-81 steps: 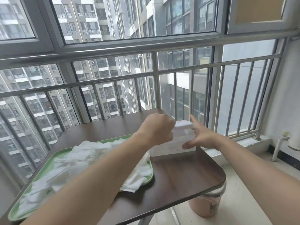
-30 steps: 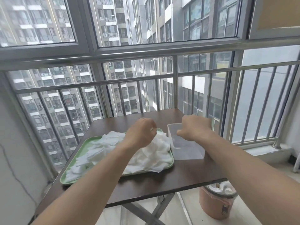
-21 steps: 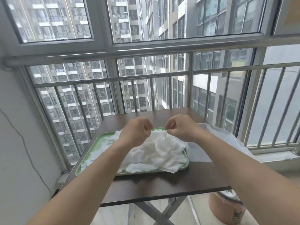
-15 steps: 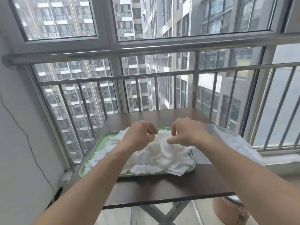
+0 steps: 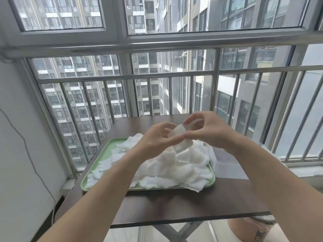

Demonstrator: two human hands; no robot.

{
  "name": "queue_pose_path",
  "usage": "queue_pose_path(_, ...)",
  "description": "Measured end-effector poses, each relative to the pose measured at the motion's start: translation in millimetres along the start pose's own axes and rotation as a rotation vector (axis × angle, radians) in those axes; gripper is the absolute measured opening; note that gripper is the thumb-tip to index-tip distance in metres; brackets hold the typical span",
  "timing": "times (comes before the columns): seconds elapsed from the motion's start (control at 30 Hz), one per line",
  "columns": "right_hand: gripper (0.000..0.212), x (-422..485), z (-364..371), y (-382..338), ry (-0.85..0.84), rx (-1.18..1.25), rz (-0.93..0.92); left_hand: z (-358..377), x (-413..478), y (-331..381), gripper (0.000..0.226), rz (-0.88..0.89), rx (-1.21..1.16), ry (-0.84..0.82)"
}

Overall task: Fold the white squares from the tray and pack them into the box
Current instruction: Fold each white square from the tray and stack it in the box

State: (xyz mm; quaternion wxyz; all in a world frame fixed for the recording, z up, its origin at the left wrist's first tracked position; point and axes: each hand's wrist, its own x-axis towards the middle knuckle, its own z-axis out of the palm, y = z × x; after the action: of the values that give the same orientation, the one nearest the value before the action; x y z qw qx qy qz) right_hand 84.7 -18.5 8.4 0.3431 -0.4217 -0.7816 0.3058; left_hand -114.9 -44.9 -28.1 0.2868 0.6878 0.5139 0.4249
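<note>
Both forearms extended forward, converging. Left hand and right hand close together, both pinching white square.

A dark brown surface carries a green tray heaped with white squares, and just beside its right edge a clear box.

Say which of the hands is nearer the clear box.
Right. The right hand is near the left edge of the clear box; the left hand is farther left, over the green tray. Both pinch a white square.
</note>
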Motion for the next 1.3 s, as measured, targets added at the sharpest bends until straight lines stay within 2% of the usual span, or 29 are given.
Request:
queue_pose_path(0.1, 0.029, 5.0, 9.5, 0.8, 0.062, 0.115, -0.017, -1.8, 0.7, -1.5, 0.034, -0.08, -0.293, 0.09)
queue_pose_path(0.17, 0.021, 9.4, 19.5, 4.0, 0.103, 0.094, -0.02, -7.0, 1.3, -4.4, 0.029, -0.133, -0.445, 0.138)
queue_pose_path(0.23, 0.021, 13.0, 27.5, 5.9, 0.094, -0.077, -0.04, -14.2, 3.3, -7.9, 0.025, -0.158, -0.467, 0.199)
queue_pose_path(0.4, 0.033, 8.7, 48.3, 3.1, -0.136, -0.377, -0.021, -29.4, 5.8, -17.6, 0.017, -0.173, -0.539, 0.275)
queue_pose_path(0.63, 0.019, 11.6, 58.8, 0.3, -0.163, -0.49, -0.04, -33.8, 8.1, -27.1, 0.019, -0.164, -0.619, 0.28)
queue_pose_path(0.83, 0.021, 27.3, 32.0, -6.7, -0.176, -0.38, -0.079, -45.5, 19.5, -22.8, 0.014, -0.198, -0.41, 0.307)
queue_pose_path(0.97, 0.023, 40.6, 25.4, -9.3, -0.11, -0.242, -0.027, -44.3, 20.7, -21.1, 0.015, -0.189, -0.303, 0.288)
queue_pose_path(1.13, 0.021, 51.3, 34.4, -17.8, -0.092, 0.043, 0.061, -36.3, 14.6, -26.0, 0.023, -0.17, -0.305, 0.275)
queue_pose_path(1.3, 0.012, 59.2, 45.0, -10.1, -0.125, 0.275, 0.06, -29.9, 8.9, -28.8, 0.023, -0.171, -0.355, 0.307)
